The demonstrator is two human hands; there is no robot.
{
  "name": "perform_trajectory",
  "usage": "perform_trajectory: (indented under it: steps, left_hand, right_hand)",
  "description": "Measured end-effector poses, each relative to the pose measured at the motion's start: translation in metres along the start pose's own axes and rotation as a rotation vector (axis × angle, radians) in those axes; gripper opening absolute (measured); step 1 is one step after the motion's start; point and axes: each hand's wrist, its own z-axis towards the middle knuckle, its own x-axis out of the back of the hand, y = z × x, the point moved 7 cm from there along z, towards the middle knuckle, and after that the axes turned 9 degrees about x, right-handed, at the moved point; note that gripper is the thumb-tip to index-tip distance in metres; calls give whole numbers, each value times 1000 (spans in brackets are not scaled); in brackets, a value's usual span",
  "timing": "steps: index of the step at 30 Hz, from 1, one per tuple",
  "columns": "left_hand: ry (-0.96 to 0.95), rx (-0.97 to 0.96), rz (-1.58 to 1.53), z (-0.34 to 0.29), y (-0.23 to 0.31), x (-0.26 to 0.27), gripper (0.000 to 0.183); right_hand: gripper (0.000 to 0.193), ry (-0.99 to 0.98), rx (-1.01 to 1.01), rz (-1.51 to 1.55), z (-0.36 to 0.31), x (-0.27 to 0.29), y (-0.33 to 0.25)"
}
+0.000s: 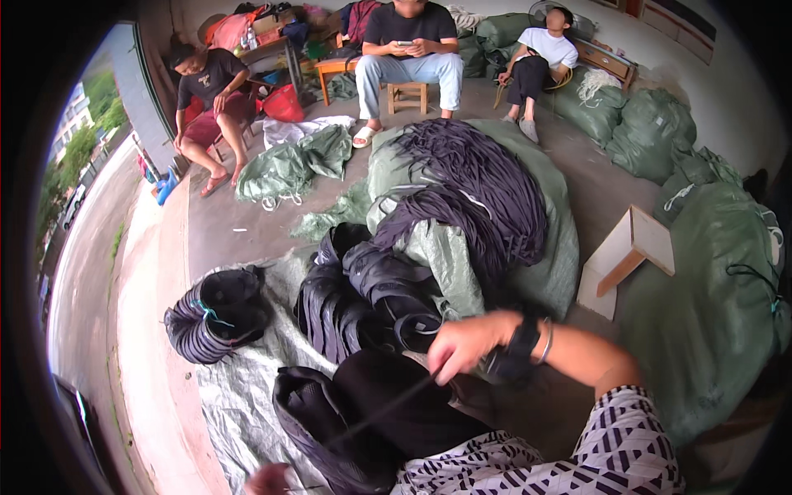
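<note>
From where I stand, the right hand (472, 342), in the lower middle of the frame, has its fingers closed tight on one end of a dark strip (384, 408). That strip slants down, apparently taut, toward the left hand (271, 478) at the bottom edge, too blurred and cut off for me to tell how far its fingers are closed or whether they grip it. I'd judge the step in hand as drawing out this single strip; the next move seems to call for a firm pinch and steady tension.

Counting round: one strip between the hands; one heap of dark strips (495, 186), upper centre; one coiled bundle (198, 330) tied with teal cord, left of centre; more looped black bands (330, 309) at centre, too overlapped to count; three seated people (408, 41) along the top.
</note>
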Motion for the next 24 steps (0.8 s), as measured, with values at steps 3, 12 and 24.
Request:
perform_trajectory:
  steps: [3,12,24]
  left_hand:
    - [377,-141,273,19,-6,77,14]
    - [85,-59,278,0,0,8,12]
    - [-215,-145,525,-44,71,-124,8]
  right_hand:
    - [20,84,-372,-80,-74,60,54]
    - [21,784,819,506,-192,153,-74]
    - [24,567,-151,-1147,-50,77,-43]
